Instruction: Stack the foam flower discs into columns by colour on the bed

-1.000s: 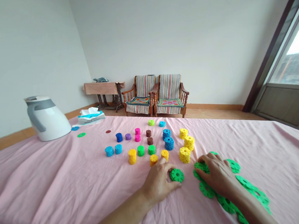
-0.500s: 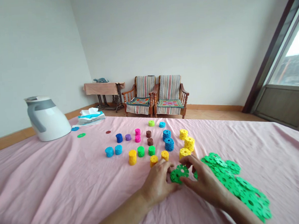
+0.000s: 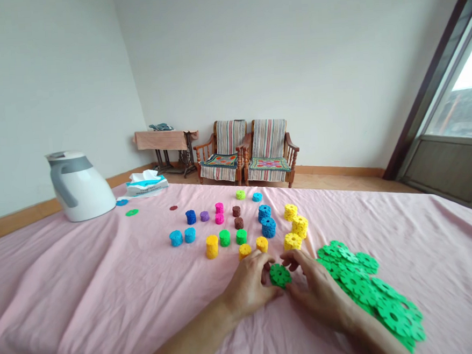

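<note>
Pink cotton bedsheet [image 3: 106,283], rumpled, carries the work. Green notched foam disc [image 3: 280,275] sits between the left hand [image 3: 247,287] and right hand [image 3: 319,295], fingers [image 3: 292,260] closed in on its rim from both sides. Loose heap of green foam discs [image 3: 368,286] lies to the right. Rim-only contact should keep the soft disc unsqueezed and square.

We record on the bed sheet [image 3: 107,294] a jug [image 3: 81,188] at far left, a tissue box [image 3: 146,185] just right of it, rows of foam disc stacks [image 3: 239,225] mid-sheet, and a heap of loose discs [image 3: 360,281] to their right; behind the bed, a sewing-machine table [image 3: 164,140] stands left of two side-by-side armchairs [image 3: 250,154].
</note>
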`<state>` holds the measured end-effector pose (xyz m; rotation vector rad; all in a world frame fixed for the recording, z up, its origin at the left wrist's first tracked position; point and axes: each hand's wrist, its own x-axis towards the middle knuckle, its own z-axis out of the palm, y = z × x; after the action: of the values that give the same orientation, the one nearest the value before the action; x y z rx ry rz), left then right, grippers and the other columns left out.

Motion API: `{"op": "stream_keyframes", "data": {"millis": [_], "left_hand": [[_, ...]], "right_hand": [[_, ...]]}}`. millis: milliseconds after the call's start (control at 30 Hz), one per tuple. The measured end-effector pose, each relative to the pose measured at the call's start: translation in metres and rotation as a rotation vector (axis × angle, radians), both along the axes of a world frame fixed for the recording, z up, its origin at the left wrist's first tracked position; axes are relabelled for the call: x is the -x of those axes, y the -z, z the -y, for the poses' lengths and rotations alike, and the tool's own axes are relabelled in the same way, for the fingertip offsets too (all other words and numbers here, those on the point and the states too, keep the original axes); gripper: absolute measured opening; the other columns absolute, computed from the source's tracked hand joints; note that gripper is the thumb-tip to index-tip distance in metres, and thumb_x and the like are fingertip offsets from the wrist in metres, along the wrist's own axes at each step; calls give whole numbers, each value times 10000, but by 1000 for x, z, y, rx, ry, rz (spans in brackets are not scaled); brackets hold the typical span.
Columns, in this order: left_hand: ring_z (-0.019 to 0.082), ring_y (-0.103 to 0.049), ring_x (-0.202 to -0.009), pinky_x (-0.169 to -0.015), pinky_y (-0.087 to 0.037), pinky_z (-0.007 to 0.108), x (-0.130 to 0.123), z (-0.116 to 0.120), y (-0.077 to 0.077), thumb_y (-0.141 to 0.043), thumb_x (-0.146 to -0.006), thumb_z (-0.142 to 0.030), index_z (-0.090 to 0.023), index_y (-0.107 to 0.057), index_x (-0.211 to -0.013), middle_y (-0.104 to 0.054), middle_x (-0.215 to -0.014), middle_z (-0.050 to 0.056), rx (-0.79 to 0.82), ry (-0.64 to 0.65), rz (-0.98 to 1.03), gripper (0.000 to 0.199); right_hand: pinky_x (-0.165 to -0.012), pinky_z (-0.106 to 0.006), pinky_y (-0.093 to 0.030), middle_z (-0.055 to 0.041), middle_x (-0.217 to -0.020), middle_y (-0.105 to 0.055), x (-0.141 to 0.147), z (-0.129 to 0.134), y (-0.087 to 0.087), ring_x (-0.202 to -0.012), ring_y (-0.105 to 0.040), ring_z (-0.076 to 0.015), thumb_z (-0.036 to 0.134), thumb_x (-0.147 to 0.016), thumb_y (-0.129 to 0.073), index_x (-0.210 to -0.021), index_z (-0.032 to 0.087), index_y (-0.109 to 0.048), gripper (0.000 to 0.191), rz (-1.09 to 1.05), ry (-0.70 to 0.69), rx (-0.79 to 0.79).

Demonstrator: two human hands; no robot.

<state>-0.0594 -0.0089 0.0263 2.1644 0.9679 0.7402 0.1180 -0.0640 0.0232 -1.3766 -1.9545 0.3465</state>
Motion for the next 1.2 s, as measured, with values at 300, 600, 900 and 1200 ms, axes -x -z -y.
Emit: {"op": "stream_keyframes", "data": {"millis": [300, 600, 900, 1200], "left_hand": [[132, -542, -634, -575, -410, 237, 4, 0, 0, -751, -607, -124, -159, -618, -978, -578, -790, -16, 57, 30, 93, 396], [131, -527, -637, -544, -383, 227, 3, 0, 2, -701, -647, -106, -163, -636, -803, -552, -747, -14, -12, 49, 64, 178], [138, -529, -674, -600, -410, 237, -1, 1, -2, -792, -581, -150, -175, -652, -972, -556, -830, -9, 15, 1, 16, 416], [151, -530, -727, -625, -403, 235, -4, -1, 2, -789, -606, -148, -197, -661, -1003, -574, -860, -7, -61, 45, -42, 420]], "right_hand": [[-815, -342, -478, -40, -964, -609, 3, 6, 10, -890, -598, -181, 54, -721, -470, -1252, 218, -359, 566, 29, 39, -87], [-804, -348, -479, -51, -949, -619, 5, 2, 14, -866, -598, -186, 44, -733, -468, -1265, 209, -365, 567, 49, 50, -111], [-756, -341, -439, -30, -862, -614, -26, -1, -8, -805, -584, -187, 120, -733, -470, -929, 206, -584, 243, 147, 175, -45], [-708, -316, -405, -51, -819, -610, -43, -9, -4, -788, -575, -206, 216, -795, -448, -875, 181, -598, 174, 241, 431, -4]]}}
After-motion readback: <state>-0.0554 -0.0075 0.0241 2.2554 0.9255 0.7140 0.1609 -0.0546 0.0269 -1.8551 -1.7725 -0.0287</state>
